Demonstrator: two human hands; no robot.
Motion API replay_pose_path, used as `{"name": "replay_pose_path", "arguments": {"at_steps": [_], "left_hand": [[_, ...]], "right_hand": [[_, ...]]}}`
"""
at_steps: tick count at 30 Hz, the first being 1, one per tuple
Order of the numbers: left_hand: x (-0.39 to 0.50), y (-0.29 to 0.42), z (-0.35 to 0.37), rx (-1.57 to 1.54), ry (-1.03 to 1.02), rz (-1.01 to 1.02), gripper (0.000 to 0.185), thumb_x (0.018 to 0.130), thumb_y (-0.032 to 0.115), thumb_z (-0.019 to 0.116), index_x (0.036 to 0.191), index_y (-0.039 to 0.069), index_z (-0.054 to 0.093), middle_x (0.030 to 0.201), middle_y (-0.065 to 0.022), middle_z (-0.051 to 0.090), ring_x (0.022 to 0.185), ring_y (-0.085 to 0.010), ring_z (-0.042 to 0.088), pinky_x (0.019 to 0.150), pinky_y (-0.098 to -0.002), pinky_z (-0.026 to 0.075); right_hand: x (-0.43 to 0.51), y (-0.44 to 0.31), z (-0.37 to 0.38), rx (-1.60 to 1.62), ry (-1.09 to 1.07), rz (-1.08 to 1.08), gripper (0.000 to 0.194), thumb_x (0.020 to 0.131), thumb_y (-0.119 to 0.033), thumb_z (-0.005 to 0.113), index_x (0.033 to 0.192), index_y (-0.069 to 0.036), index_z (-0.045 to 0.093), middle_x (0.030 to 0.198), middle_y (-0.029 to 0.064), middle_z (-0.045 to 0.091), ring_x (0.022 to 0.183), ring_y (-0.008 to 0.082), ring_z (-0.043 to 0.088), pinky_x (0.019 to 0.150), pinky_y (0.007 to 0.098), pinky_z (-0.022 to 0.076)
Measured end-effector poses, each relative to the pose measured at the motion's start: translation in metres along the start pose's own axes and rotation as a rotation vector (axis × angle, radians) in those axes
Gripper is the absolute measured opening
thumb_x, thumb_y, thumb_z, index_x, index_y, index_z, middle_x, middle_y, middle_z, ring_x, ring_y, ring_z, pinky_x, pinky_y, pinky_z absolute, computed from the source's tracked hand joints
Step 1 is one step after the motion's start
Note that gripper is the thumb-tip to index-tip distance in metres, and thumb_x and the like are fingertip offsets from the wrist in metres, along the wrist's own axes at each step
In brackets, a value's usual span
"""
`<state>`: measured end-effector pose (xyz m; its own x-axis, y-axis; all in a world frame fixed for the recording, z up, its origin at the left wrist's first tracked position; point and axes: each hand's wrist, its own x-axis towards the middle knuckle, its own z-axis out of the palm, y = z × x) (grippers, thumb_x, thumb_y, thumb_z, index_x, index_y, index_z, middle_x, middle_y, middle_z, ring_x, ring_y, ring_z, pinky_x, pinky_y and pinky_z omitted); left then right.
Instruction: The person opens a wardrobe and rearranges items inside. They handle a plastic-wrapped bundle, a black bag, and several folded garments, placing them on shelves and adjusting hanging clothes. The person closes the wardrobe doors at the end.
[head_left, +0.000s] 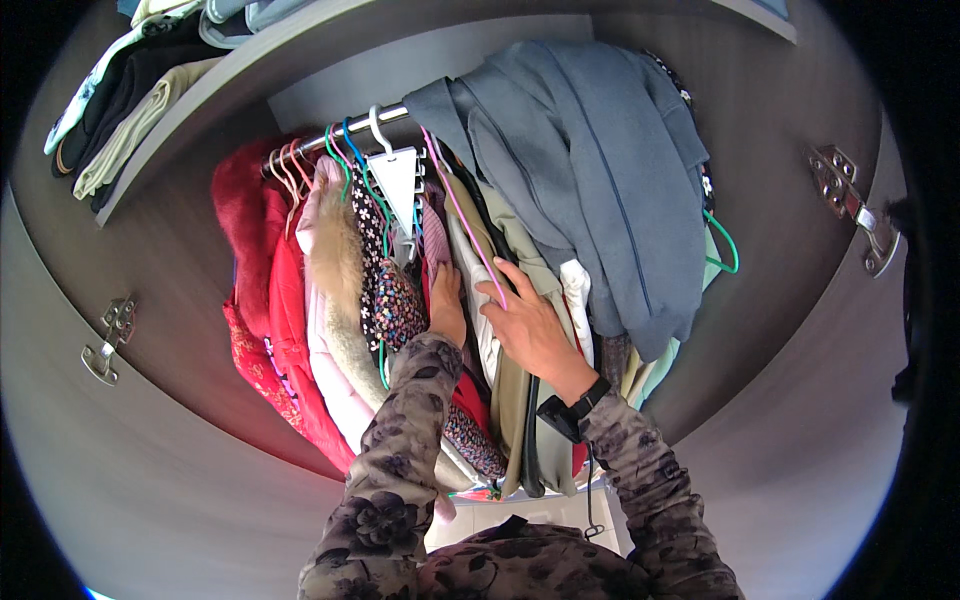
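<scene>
My left hand (448, 304) reaches in among the hanging clothes, beside a striped pink garment (435, 232); its fingertips are partly hidden in the fabric. My right hand (529, 326) lies with its fingers spread over the lower part of a pink hanger (465, 206), next to olive and white garments. Whether its fingers grip the hanger is not plain. Between the pink hanger and a blue hanger (356, 150), a white multi-hook hanger (394, 176) hangs from the metal rod (394, 114). A grey-blue coat (592, 172) is draped over the right part of the rod.
Left on the rod hang a red fur-trimmed garment (251, 225), a pink coat with tan fur (337, 255) and a patterned one. Folded clothes (142, 120) lie on the upper shelf (247, 71). Metal hinges (112, 337) join the side walls and the doors.
</scene>
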<state>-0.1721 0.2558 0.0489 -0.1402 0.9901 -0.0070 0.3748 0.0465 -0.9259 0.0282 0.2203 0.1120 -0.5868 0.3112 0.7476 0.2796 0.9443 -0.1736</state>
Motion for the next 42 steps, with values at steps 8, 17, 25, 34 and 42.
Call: {"name": "replay_pose_path", "arguments": {"at_steps": [8, 17, 25, 34, 42], "left_hand": [[-0.013, -0.001, -0.034, 0.022, -0.191, 0.083, 0.053, 0.094, 0.03, 0.034, 0.143, 0.011, 0.028, 0.149, -0.0059, 0.023, 0.138, -0.0314, 0.015, 0.109, -0.0559, 0.007], [-0.027, 0.041, -0.003, -0.182, 0.142, 0.106, 0.049, 0.094, 0.03, 0.033, 0.139, 0.011, 0.037, 0.143, -0.0057, 0.036, 0.133, -0.0234, 0.029, 0.112, -0.0448, 0.011], [-0.141, -0.044, -0.036, -0.721, 0.726, -0.077, 0.031, 0.077, 0.014, 0.054, 0.105, 0.002, 0.061, 0.112, -0.0119, 0.057, 0.116, -0.0252, 0.047, 0.102, -0.0438, 0.032], [-0.146, -0.074, -0.064, -1.568, 0.839, -0.253, 0.05, 0.07, 0.015, 0.067, 0.115, 0.001, 0.049, 0.111, -0.0195, 0.055, 0.102, -0.0377, 0.054, 0.087, -0.0422, 0.045], [-0.117, -0.064, -0.058, -1.588, 0.799, -0.259, 0.051, 0.07, 0.02, 0.068, 0.115, 0.005, 0.051, 0.113, -0.0193, 0.052, 0.098, -0.0377, 0.056, 0.082, -0.0418, 0.048]], "right_hand": [[0.001, 0.001, 0.003, -0.031, -0.007, -0.004, 0.013, 0.072, 0.001, 0.062, 0.084, -0.004, 0.058, 0.119, 0.0035, 0.052, 0.13, 0.0309, 0.033, 0.085, 0.0406, 0.0485], [0.005, -0.01, 0.009, -0.046, 0.021, -0.01, 0.016, 0.068, 0.001, 0.062, 0.083, -0.004, 0.058, 0.12, 0.0028, 0.051, 0.129, 0.0323, 0.032, 0.086, 0.0419, 0.0468], [0.005, -0.024, 0.019, 0.187, 0.082, -0.049, 0.037, 0.07, 0.005, 0.059, 0.105, -0.006, 0.063, 0.132, 0.0138, 0.04, 0.13, 0.0361, 0.03, 0.102, 0.043, 0.0356], [-0.002, -0.026, 0.022, 0.306, 0.193, 0.074, 0.017, 0.069, 0.007, 0.059, 0.084, -0.001, 0.055, 0.135, 0.0198, 0.038, 0.132, 0.0389, 0.03, 0.106, 0.0418, 0.0283], [-0.004, -0.024, 0.017, 0.32, 0.148, 0.183, 0.058, 0.07, 0.007, 0.057, 0.125, -0.003, 0.041, 0.135, 0.0188, 0.039, 0.126, 0.0341, 0.038, 0.105, 0.0379, 0.0306]]}}
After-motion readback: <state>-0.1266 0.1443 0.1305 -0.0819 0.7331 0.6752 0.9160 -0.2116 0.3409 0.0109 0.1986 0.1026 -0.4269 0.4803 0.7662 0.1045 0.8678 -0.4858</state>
